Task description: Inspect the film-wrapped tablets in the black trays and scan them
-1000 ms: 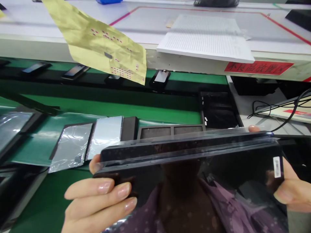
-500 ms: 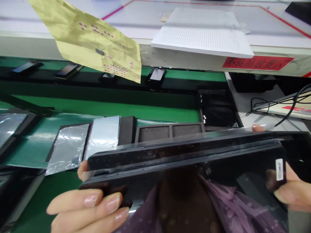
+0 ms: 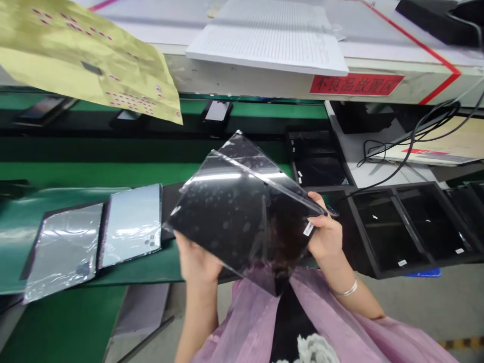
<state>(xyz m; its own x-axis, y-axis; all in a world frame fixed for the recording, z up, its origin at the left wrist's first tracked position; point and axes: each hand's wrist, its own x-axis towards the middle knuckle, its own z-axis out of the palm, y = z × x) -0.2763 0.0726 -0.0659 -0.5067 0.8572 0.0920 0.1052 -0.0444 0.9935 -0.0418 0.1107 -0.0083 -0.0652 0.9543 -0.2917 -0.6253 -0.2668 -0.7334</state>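
From the head camera, the person's two hands hold a black glass panel (image 3: 227, 222) up over a green conveyor belt (image 3: 113, 174), tilted so that one corner points up and away. A clear film (image 3: 249, 164) lies over its face, and a small white label (image 3: 308, 228) sits near the right edge. The left hand (image 3: 198, 262) supports the lower edge, its fingers hidden behind the panel. The right hand (image 3: 325, 237) grips the right edge, with its fingers (image 3: 315, 198) curled over the rim. A thin bangle (image 3: 346, 291) circles that wrist, and a pink smock (image 3: 249, 327) shows below.

To the left, two foil-wrapped slabs (image 3: 130, 227) lie on the belt. To the right stands a black compartment tray (image 3: 393, 227) with small white labels. Beyond the panel are a black tray (image 3: 315, 159) and a row of phones (image 3: 217, 112). Higher up, a yellow sheet with red marks (image 3: 86, 60) overhangs the bench (image 3: 242, 75), where a white perforated sheet (image 3: 268, 35) rests above a red sign (image 3: 357, 84).
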